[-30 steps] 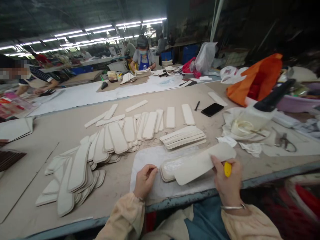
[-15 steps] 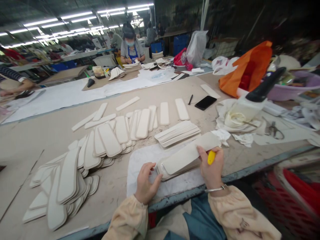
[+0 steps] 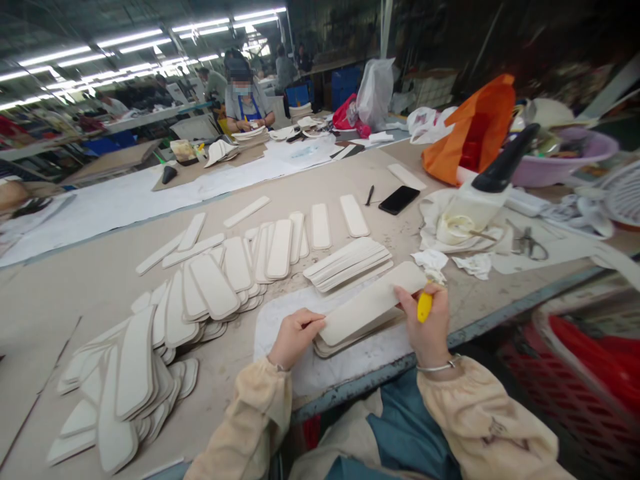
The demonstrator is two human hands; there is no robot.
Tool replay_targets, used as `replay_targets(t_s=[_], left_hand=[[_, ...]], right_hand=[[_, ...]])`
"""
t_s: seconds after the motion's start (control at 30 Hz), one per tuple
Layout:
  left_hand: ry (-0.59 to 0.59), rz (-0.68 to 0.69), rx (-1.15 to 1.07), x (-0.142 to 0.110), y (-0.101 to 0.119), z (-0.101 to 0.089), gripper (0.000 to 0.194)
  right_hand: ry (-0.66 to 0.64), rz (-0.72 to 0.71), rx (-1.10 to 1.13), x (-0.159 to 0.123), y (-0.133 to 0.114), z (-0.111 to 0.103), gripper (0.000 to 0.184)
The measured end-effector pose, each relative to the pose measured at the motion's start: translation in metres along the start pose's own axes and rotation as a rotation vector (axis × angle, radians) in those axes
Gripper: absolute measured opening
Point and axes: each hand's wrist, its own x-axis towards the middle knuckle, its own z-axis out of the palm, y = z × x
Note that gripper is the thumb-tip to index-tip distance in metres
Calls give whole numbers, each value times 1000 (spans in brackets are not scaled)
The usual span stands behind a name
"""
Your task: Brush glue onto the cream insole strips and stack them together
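Note:
A long cream panel with rounded ends (image 3: 373, 303) is stretched between my hands, tilted, over a short stack of similar panels (image 3: 345, 347) on a white sheet (image 3: 280, 320). At its left end, my left hand (image 3: 299, 335) is closed, thumb and fingers pinching the edge. My right hand (image 3: 429, 327) is closed too, gripping the panel's right part near its front edge. Tucked in that same hand is a yellow-handled tool (image 3: 425, 303), its working end hidden. Just behind lies another stack of panels (image 3: 347, 267).
Many loose panels (image 3: 210, 283) spread across the left of the table. To the right are a phone (image 3: 399, 199), a white container with a black top (image 3: 475, 207), scissors (image 3: 527, 243) and an orange bag (image 3: 473, 133). A co-worker (image 3: 245, 100) sits across the table.
My left hand has gone from spread fingers beside the stack to pinching the panel's left end. The panel's left end has risen slightly; my right hand keeps its hold. The camera view has shifted.

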Motion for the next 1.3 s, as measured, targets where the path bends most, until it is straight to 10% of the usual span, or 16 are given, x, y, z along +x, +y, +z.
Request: replay_targets(t_s=[0.63,1.3], left_hand=[[284,80,142,-24,-32,-4,19],[169,459,263,-54,-44,14,30]], right_hand=[[13,-5,-321,-1,5,-9,52],[-16,-36,-318,-7,8,-4,50]])
